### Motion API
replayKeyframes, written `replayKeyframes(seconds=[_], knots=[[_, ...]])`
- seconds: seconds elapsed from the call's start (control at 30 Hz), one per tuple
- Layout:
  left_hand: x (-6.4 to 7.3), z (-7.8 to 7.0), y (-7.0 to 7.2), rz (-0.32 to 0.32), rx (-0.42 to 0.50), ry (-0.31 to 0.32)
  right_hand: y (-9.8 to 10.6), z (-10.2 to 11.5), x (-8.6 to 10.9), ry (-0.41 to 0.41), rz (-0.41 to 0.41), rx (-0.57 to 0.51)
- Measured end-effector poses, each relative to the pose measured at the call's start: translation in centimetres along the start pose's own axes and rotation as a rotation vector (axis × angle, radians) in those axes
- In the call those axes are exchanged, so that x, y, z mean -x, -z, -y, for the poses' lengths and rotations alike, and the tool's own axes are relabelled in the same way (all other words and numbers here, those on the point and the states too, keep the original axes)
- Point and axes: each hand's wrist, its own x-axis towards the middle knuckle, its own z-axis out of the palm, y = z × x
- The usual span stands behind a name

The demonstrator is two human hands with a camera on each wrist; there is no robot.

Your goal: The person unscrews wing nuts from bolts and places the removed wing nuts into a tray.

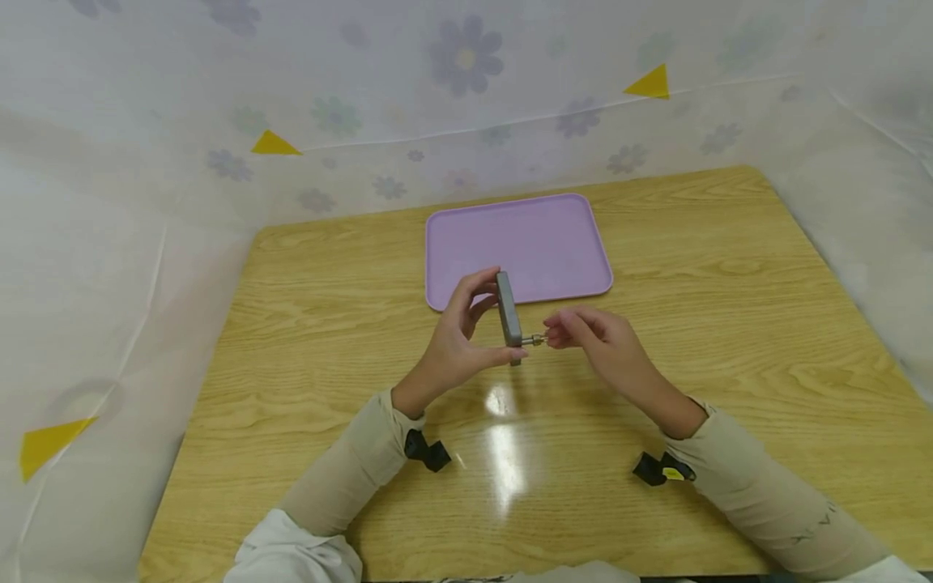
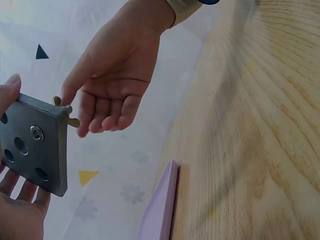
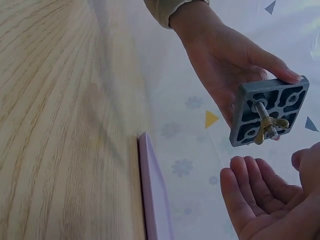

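Note:
My left hand [image 1: 457, 336] holds a square grey metal plate [image 1: 508, 309] on edge above the table, fingers at its top and thumb at its lower edge. A threaded bolt [image 3: 261, 109] sticks out of the plate's ribbed side, with a brass wing nut [image 3: 269, 124] on it. On the smooth side, seen in the left wrist view, the round bolt head [image 2: 37, 133] sits among several holes. My right hand [image 1: 608, 348] is beside the bolt's free end, fingers loosely bent; in the right wrist view its fingertips stand apart from the wing nut.
A lilac tray [image 1: 517, 251] lies on the wooden table [image 1: 335, 324] behind my hands. Floral curtain sheets [image 1: 408, 97] with yellow triangles hang around the table. A small black device [image 1: 428, 451] is strapped at each wrist.

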Motion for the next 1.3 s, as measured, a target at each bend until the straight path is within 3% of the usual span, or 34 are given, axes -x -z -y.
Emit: replayKeyframes(seconds=[0.2, 0.5, 0.77, 0.93, 1.13, 1.3], knots=[[0.1, 0.2, 0.0, -0.001, 0.006, 0.000, -0.1, 0.0, -0.1, -0.126, 0.113, -0.068], [0.2, 0.1, -0.1, 0.014, 0.014, 0.012, -0.2, 0.3, 0.1, -0.197, 0.144, -0.123], [0.3, 0.1, -0.2, 0.024, 0.014, 0.031, -0.2, 0.0, 0.2, -0.124, 0.150, -0.106], [0.4, 0.2, -0.2, 0.018, 0.012, 0.038, -0.3, -0.4, 0.2, -0.015, 0.157, -0.084], [0.5, 0.2, -0.3, 0.022, 0.008, 0.043, -0.5, -0.8, 0.1, 0.163, 0.148, 0.006], [0.5, 0.2, -0.3, 0.024, 0.008, 0.044, 0.0, -0.8, 0.1, 0.153, 0.153, 0.161]])
